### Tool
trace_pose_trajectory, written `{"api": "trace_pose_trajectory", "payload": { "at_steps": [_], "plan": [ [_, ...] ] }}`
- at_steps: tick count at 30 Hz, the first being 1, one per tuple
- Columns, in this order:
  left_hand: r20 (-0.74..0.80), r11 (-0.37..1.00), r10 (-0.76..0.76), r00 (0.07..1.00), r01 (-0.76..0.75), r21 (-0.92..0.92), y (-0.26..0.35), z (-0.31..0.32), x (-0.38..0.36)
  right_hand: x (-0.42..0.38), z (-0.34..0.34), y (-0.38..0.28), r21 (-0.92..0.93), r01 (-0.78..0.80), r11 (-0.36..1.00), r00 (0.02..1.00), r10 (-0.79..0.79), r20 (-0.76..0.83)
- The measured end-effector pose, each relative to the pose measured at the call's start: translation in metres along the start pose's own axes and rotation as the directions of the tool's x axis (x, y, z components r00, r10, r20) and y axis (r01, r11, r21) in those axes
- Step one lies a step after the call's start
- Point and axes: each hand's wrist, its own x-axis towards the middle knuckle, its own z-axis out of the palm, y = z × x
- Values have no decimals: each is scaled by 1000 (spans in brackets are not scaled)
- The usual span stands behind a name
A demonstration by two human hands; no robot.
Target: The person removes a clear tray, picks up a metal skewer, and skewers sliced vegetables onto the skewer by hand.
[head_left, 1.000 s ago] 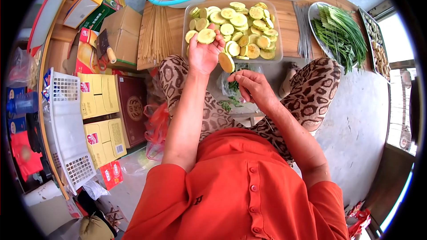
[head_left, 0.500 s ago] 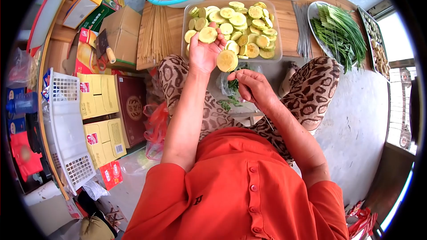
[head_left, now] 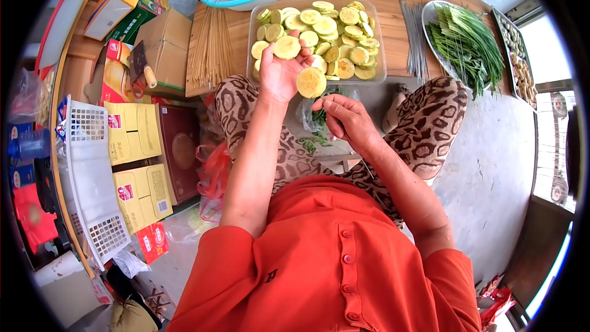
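My left hand (head_left: 279, 77) is palm up with a round yellow-green vegetable slice (head_left: 286, 47) held at its fingers. Just below those fingers is a second, larger slice (head_left: 311, 82), between my two hands. My right hand (head_left: 347, 117) is closed in a pinch on a thin skewer (head_left: 367, 168), whose end sticks out below the hand towards the lap. Whether the skewer passes through the larger slice is hard to make out. Beyond the hands, a clear plastic tub (head_left: 382, 55) holds many similar slices.
Wooden skewers (head_left: 210, 46) and metal skewers (head_left: 414, 37) lie on the wooden table (head_left: 393, 24). Around them are a blue-rimmed bowl (head_left: 246, 1) of greens, a plate of green stalks (head_left: 461, 43) and a tray (head_left: 519, 61). Cardboard boxes (head_left: 166, 43) stand at the left.
The view has shifted slightly, so the table and its contents sit a little further left. Both hands keep nearly the same pose around the slices.
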Motion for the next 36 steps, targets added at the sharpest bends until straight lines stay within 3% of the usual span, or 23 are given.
{"api": "trace_pose_trajectory", "payload": {
  "at_steps": [19, 22, 28, 30, 32, 35, 36],
  "plan": [
    [-11, 994, -49, 999, 50, 97, -20, 27, -6, 7, -4, -5, 8, 51, 999, 998, -51, -38],
    [-13, 985, -24, 1000, 25, 173, -21, 35, -8, 5, -5, -2, 18, 73, 997, 996, -72, -49],
    [-27, 987, 37, 999, -32, 155, -24, 41, -3, 6, -2, -9, 56, 116, 992, 993, -115, -34],
    [-9, 989, 70, 997, -69, 134, -25, 40, -2, 2, 1, -12, -92, 149, 985, 987, -154, -45],
    [0, 986, 91, 996, -90, 138, -24, 40, -2, 1, 4, -11, -77, 165, 983, 984, -169, -58],
    [-14, 980, 124, 992, -120, 160, -24, 42, -8, 1, 5, -4, -205, 260, 944, 954, -284, -98],
    [-33, 975, 138, 990, -130, 179, -25, 45, -9, 1, 6, -6, -313, 270, 910, 941, -318, -113]
  ]
}}
